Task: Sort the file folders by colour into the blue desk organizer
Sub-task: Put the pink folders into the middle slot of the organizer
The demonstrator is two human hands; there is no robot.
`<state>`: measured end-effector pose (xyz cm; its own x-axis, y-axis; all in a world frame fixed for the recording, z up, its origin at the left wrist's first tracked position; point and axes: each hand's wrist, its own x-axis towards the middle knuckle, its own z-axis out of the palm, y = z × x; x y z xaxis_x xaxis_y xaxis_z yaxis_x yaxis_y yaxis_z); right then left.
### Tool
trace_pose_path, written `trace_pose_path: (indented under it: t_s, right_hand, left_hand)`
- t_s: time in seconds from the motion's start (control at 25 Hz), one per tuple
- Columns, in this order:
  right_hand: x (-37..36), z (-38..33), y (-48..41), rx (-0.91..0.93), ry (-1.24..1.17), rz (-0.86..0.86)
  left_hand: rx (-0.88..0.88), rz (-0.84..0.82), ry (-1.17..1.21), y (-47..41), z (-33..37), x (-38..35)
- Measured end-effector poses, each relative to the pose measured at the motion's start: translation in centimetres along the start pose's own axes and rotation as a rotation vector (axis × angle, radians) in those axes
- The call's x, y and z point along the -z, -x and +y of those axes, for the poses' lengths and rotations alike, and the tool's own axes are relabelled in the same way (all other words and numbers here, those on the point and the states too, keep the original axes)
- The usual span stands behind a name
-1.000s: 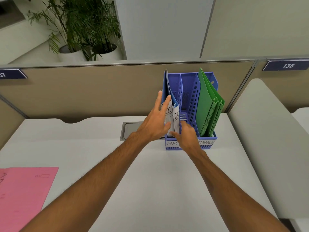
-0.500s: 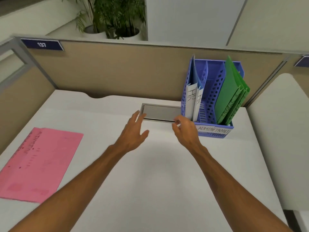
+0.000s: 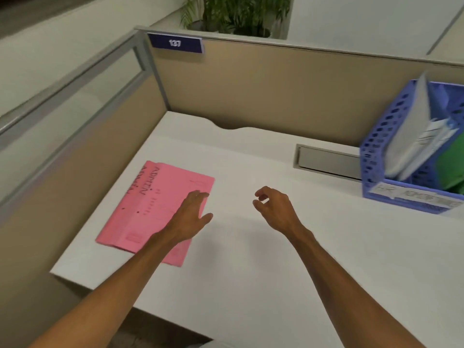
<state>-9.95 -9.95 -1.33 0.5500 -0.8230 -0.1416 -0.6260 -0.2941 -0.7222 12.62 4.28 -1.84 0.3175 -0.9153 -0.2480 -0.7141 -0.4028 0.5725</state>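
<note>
Pink folders marked ADMIN lie stacked flat on the left part of the white desk. My left hand hovers over their right edge, fingers spread, holding nothing. My right hand is in the air above the bare desk to the right of the stack, fingers loosely curled and empty. The blue desk organizer stands at the far right. Blue folders with white labels fill its left slot, and green folders show further right, cut off by the frame.
Beige cubicle partitions close off the desk at the back and left, with a nameplate 137. A grey cable hatch is set into the desk beside the organizer. Plants stand behind the partition.
Both hands left the organizer and moved left across the desk. My left hand now reaches the pink folders. The view turned left, pushing the organizer to the right edge.
</note>
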Motion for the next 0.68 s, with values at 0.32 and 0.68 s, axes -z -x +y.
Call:
trace_pose_path:
  t_s: [0.32,0.68]
  right_hand:
    - [-11.7,-8.2,-1.6,0.044,0.072,-0.224]
    - [-20.7,-8.3,-4.3,-0.124,0.172,-0.484]
  left_hand:
    - [0.220,0.011,0.085,2.1,-13.4,5.7]
    - [0.533,0.018,0.162,0.5,-22.3,5.7]
